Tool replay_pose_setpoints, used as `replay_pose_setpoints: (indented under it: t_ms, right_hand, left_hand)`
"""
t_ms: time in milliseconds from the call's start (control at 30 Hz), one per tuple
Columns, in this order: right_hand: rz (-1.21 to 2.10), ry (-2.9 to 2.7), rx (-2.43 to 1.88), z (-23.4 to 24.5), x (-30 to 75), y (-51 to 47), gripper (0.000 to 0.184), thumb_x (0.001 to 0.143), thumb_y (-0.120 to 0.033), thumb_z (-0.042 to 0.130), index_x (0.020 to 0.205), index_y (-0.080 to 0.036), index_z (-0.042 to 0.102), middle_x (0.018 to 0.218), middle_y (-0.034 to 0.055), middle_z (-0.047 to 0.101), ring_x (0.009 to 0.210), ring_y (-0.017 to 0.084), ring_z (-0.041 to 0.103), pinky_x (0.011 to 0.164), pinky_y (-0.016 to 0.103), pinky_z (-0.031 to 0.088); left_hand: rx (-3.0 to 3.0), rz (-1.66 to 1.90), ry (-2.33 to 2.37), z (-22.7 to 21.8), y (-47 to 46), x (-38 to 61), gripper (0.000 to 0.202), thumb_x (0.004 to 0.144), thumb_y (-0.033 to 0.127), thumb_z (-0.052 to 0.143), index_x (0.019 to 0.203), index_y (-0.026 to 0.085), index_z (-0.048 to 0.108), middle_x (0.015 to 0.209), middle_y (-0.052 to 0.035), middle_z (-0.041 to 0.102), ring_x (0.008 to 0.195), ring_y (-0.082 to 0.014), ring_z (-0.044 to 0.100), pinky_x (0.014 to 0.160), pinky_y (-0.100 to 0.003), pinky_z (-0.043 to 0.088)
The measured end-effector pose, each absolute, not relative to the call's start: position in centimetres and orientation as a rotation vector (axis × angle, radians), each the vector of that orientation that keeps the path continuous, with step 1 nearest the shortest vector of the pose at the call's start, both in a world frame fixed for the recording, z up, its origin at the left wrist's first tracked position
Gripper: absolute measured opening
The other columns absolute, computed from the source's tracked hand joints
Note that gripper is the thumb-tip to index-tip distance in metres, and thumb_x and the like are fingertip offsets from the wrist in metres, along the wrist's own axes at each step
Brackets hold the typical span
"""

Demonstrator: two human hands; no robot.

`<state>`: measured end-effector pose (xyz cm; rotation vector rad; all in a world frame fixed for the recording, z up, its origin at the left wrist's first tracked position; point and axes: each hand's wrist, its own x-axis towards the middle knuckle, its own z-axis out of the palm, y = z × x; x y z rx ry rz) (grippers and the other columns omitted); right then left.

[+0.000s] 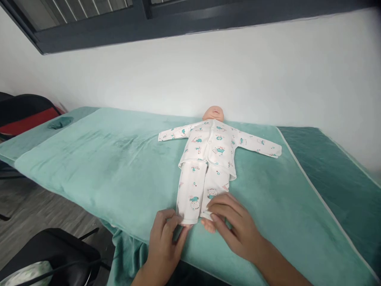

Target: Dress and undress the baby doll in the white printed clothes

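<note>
A baby doll (213, 113) lies on its back on a teal towel (98, 167), head toward the wall, arms spread. It wears a white printed top (216, 145) and matching white trousers (198, 188). My left hand (163, 242) pinches the cuff of the left trouser leg at the near edge of the towel. My right hand (235, 228) rests with fingers pressed on the other trouser leg, just above the doll's bare foot (208, 225).
The towel covers a padded table (333, 167) against a white wall, with a dark window frame (143, 20) above. A black and red chair (26, 113) stands at the far left. A dark chair (56, 246) sits at the near left over a wooden floor.
</note>
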<state>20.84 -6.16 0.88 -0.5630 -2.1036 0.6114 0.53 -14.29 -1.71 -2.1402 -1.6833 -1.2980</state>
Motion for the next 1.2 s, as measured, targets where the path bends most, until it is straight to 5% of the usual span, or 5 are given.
replay_pose_setpoints:
  t_ms: [200, 433, 767, 1200]
  right_hand:
    - [0.489, -1.969, -0.986, -2.0, 22.5, -10.0, 0.023, 0.091, -0.015, 0.049, 0.111, -0.024, 0.057, 0.109, 0.0098, 0.063, 0.1, 0.024, 0.063, 0.082, 0.041, 0.055]
    - [0.3, -1.93, -1.38, -3.5, 21.0, -11.9, 0.023, 0.09, -0.024, 0.056, 0.112, -0.022, 0.055, 0.107, 0.0107, 0.063, 0.1, 0.029, 0.059, 0.083, 0.05, 0.049]
    - [0.393, -1.867, -1.187, -1.6, 20.4, -12.3, 0.012, 0.09, -0.016, 0.047, 0.095, -0.024, 0.055, 0.088, 0.0045, 0.063, 0.082, 0.021, 0.061, 0.068, 0.033, 0.052]
    - [0.382, -1.949, -1.209, -2.3, 21.5, -12.9, 0.011, 0.09, -0.019, 0.049, 0.097, -0.024, 0.055, 0.09, 0.0047, 0.063, 0.082, 0.021, 0.063, 0.068, 0.035, 0.055]
  left_hand:
    - [-2.143, -1.175, -1.654, -1.1, -14.4, 1.3, 0.031, 0.086, 0.011, 0.062, 0.115, 0.018, 0.055, 0.108, -0.0102, 0.056, 0.103, -0.0213, 0.056, 0.085, -0.037, 0.054]
    - [-2.386, -0.9, -1.639, 0.7, -13.1, 2.9, 0.036, 0.082, 0.002, 0.054, 0.115, 0.016, 0.06, 0.122, -0.011, 0.059, 0.124, -0.0279, 0.045, 0.106, -0.051, 0.041]
    - [-2.342, -0.893, -1.651, 1.3, -11.9, 3.6, 0.019, 0.084, 0.011, 0.058, 0.1, 0.019, 0.065, 0.121, -0.0094, 0.061, 0.124, -0.0282, 0.047, 0.107, -0.055, 0.04]
    - [-2.252, -1.254, -1.613, 0.6, -13.8, 3.2, 0.023, 0.081, 0.005, 0.056, 0.099, 0.018, 0.059, 0.12, -0.0107, 0.058, 0.122, -0.0273, 0.048, 0.1, -0.05, 0.047]
